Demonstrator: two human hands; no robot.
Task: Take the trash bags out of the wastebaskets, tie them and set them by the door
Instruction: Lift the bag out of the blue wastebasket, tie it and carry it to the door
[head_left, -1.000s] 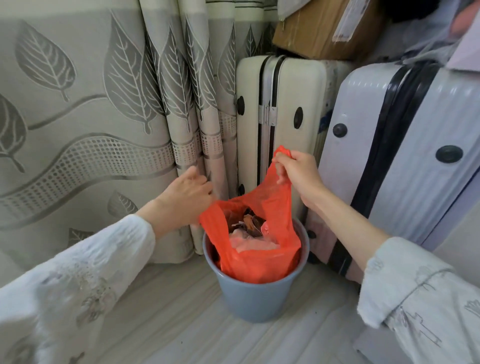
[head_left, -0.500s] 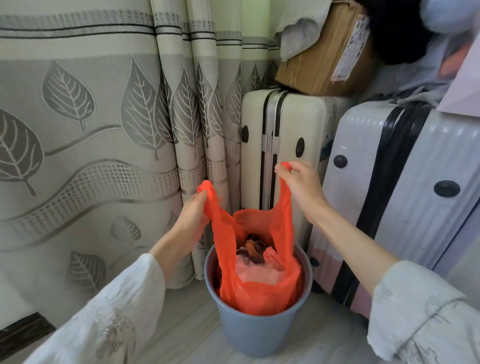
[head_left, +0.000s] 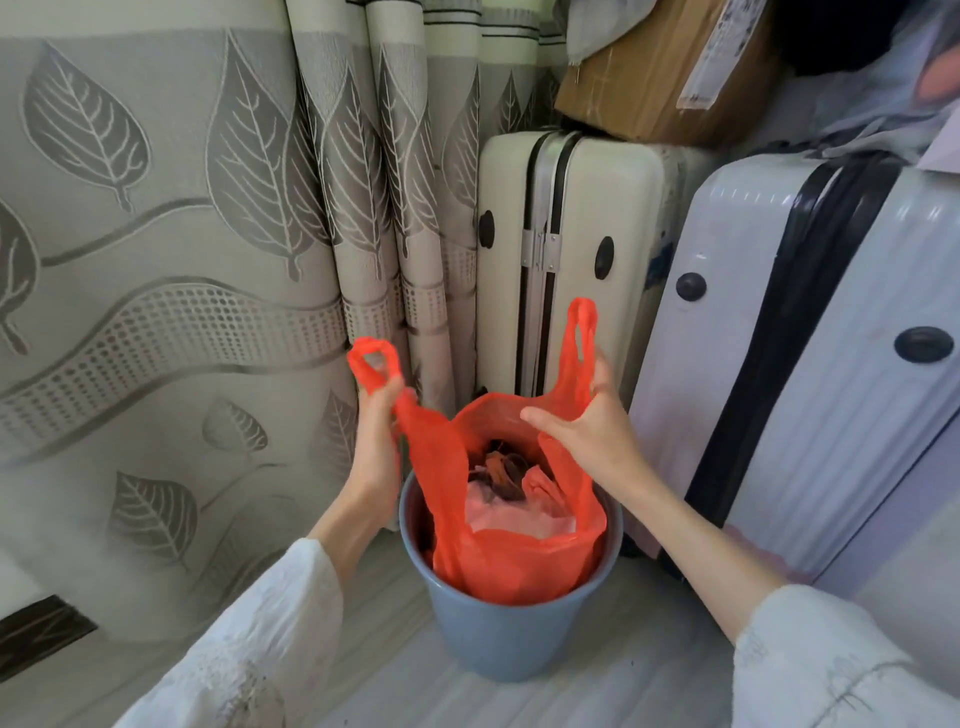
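The left hand (head_left: 376, 441) pinches the left handle loop of the orange trash bag (head_left: 519, 561) between thumb and fingers, the loop poking up above the fingertips, while the right hand (head_left: 597, 431) closes on the base of the right handle, forefinger stretched toward nine o'clock across the bag's open mouth. The bag sits inside the blue-grey wastebasket (head_left: 504, 634) on the pale floor, mouth drawn upward, crumpled rubbish showing within. From the basket, a leaf-patterned curtain (head_left: 171, 249) hangs at ten o'clock, a cream suitcase (head_left: 618, 208) stands at twelve, and a pale lilac suitcase (head_left: 769, 338) at two.
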